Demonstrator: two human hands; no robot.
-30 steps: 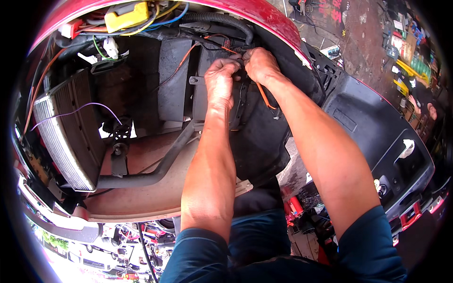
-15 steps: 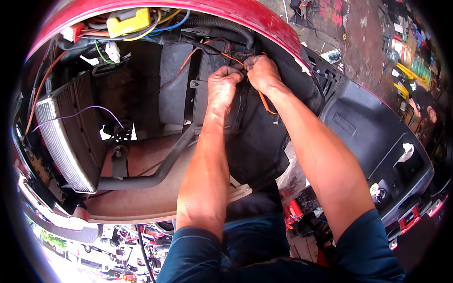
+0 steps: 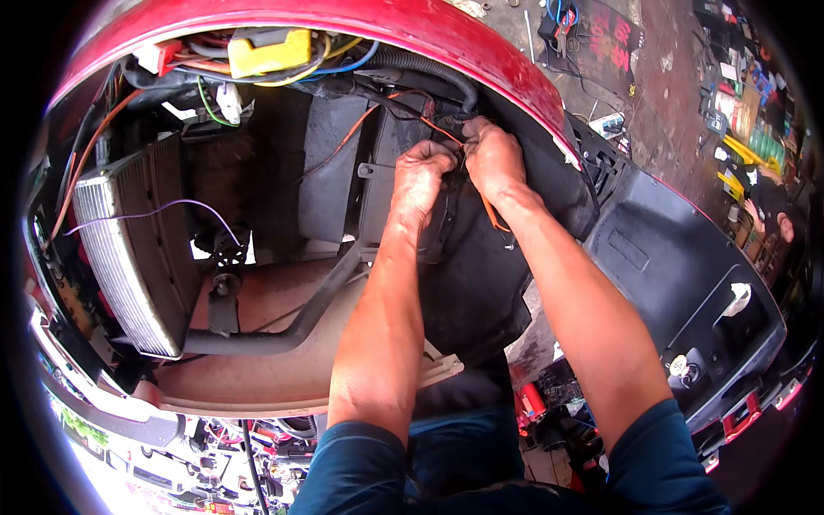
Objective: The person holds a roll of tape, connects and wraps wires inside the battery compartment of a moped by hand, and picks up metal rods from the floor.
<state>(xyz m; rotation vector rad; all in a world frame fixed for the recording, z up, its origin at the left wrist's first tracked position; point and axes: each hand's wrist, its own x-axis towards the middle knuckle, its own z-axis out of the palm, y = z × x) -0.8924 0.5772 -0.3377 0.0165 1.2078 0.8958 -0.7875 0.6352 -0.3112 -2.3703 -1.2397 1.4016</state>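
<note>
In an open vehicle bay with a red body rim [image 3: 335,26], both hands are close together at a dark housing [image 3: 386,189] below a corrugated hose [image 3: 438,69]. My left hand [image 3: 421,176] has thumb and fingertips pressed together beside a thin orange wire [image 3: 442,130]; what they hold is hidden. My right hand [image 3: 491,163] is closed where that wire runs into its fingers. A thicker orange length [image 3: 491,210] hangs below the right hand, partly behind it.
A finned radiator [image 3: 124,257] and loose purple wire [image 3: 180,201] are left. A yellow part [image 3: 270,56] sits among wires. A dark trim panel [image 3: 669,275] lies right. Clutter [image 3: 742,112] covers the ground beyond, where part of another person [image 3: 772,215] shows.
The view has shifted, so the bay sits lower and slightly right in the picture. My hands stay at the same spot in the bay, fingers still closed.
</note>
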